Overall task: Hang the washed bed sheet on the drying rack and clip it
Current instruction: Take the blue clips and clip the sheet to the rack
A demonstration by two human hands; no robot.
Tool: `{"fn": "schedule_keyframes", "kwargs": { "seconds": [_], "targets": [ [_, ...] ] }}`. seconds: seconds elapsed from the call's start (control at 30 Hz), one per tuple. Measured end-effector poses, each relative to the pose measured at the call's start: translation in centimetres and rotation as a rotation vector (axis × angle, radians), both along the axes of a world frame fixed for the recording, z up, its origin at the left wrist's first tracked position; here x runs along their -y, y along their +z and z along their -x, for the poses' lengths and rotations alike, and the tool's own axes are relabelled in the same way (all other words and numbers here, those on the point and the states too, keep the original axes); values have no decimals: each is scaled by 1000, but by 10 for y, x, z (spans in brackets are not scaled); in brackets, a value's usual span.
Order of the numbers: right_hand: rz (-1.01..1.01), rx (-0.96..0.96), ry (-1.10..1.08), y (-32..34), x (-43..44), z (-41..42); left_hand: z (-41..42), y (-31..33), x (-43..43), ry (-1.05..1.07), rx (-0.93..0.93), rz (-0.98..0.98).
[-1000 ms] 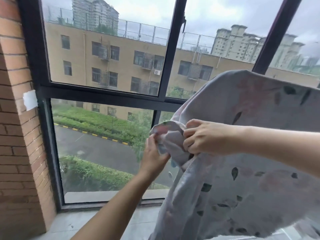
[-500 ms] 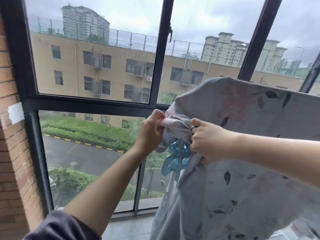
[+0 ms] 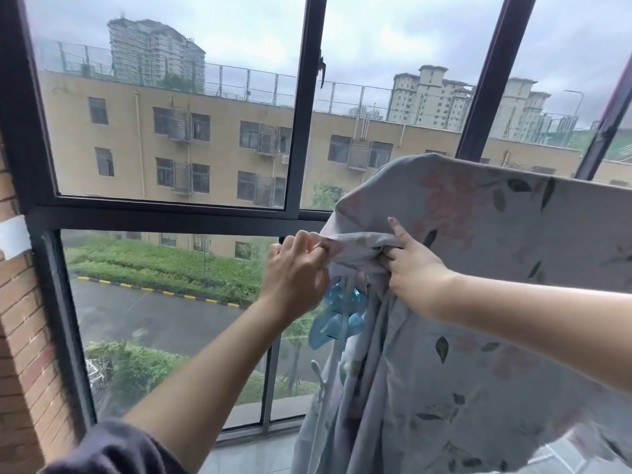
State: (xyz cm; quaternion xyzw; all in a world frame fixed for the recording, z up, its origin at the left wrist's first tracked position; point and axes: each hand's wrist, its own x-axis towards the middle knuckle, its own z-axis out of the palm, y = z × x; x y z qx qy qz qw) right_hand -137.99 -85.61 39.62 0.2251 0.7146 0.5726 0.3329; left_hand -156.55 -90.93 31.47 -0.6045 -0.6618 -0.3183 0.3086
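The bed sheet (image 3: 478,354) hangs draped over a bar that it hides, presumably the drying rack. Its bunched end is stretched between the two hands. The left hand (image 3: 294,271) pinches the gathered edge with curled fingers (image 3: 309,239). The right hand (image 3: 415,271) grips the same fold just beside them, likely to keep the cloth taut and gathered for clipping. A bunch of blue clips (image 3: 338,318) dangles just below both sets of fingers, not yet on the cloth.

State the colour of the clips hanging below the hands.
The clips are light blue; the head view shows them.
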Motion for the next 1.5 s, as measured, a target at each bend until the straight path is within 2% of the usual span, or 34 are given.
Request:
{"fn": "schedule_keyframes", "kwargs": {
  "seconds": [0.1,0.17,0.27,0.37,0.5,0.67,0.8,0.9,1.1,1.37,1.5],
  "targets": [
    [93,-76,-17,-11,0,-1,-9,-19,13,39,58,301],
    [128,-173,44,-10,1,0,-12,-26,17,8,191,496],
    [182,-347,140,-9,-5,3,-20,-25,22,-23,380,639],
    [191,-439,183,-10,-11,5,-31,-21,27,-18,365,758],
    [178,-482,243,-13,-14,1,-28,-18,30,30,485,604],
    [140,-519,350,-25,-24,-1,-24,-22,38,-4,456,509],
    [111,-642,803,-35,-15,-2,-24,-30,41,6,426,465],
    [130,-628,938,-46,-11,0,-27,-34,45,8,385,435],
    [248,-607,823,-47,-25,3,-31,-34,54,-20,378,383],
    [447,-578,722,-37,-45,2,-27,-35,54,-17,387,405],
    [514,-625,747,-38,-47,2,-23,-38,53,-34,408,414]
  ]
}}
